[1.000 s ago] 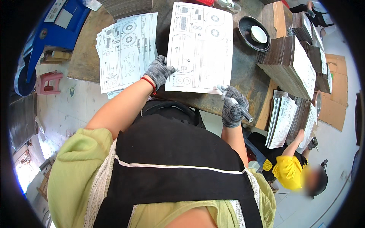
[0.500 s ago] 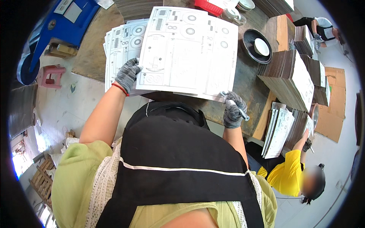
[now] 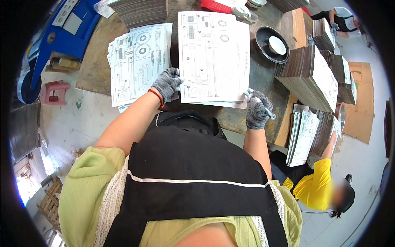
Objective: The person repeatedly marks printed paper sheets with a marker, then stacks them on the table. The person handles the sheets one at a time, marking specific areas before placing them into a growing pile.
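Worn table [image 3: 265,79]: printed sheets [image 3: 214,57] between left hand [image 3: 168,83], right hand [image 3: 258,109].

Gap between sheet piles [image 3: 214,57], black bowl [image 3: 262,41] right

Paper sheets [image 3: 213,61] at twelve o'clock look smooth and matt; the worktop [image 3: 96,61] is scuffed wood, the three-o'clock glove [image 3: 258,108] knitted cloth, its rod [image 3: 270,114] shiny, metallic-looking.

On the wooden table [image 3: 94,70], the top printed sheet [image 3: 216,57] is hiding most of the lower sheets [image 3: 235,104]; right of the table, I'm getting a co-worker's head [image 3: 341,195] blurred.
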A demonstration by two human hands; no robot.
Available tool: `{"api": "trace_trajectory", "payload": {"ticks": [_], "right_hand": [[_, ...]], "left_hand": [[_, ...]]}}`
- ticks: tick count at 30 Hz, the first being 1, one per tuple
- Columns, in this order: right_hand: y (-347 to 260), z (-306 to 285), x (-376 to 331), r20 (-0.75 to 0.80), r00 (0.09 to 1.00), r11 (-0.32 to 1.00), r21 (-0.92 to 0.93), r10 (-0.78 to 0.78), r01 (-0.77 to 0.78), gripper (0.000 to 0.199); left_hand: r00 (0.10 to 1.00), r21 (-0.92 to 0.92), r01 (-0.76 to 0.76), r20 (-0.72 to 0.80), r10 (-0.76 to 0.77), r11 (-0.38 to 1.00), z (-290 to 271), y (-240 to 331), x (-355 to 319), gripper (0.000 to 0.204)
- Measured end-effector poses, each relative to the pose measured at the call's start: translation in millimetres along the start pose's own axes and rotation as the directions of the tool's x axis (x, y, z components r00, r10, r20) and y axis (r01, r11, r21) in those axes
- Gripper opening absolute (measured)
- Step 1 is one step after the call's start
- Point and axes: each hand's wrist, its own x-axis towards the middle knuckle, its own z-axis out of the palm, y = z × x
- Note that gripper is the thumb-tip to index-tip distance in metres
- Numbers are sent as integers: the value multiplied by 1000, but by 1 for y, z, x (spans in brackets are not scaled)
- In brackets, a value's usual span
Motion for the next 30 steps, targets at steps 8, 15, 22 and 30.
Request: {"api": "trace_trajectory", "payload": {"ticks": [8,15,22,30], "right_hand": [[17,-7,0,-54,998,999,22,-25,26,39],[5,-3,-4,-38,999,993,-119,6,-10,23],[6,12,-16,195,954,792,-533,-227,298,13],[-3,21,-17,286,934,734,-583,-216,348,14]], "left_hand": [[991,7,-129,27,129,992,-7,-1,10,11],[996,23,-44,-80,45,999,16,18,-13,18],[1000,-131,29,-1,-30,991,5,4,7,29],[864,-3,-495,-112,491,869,-100,-34,31,34]]}}
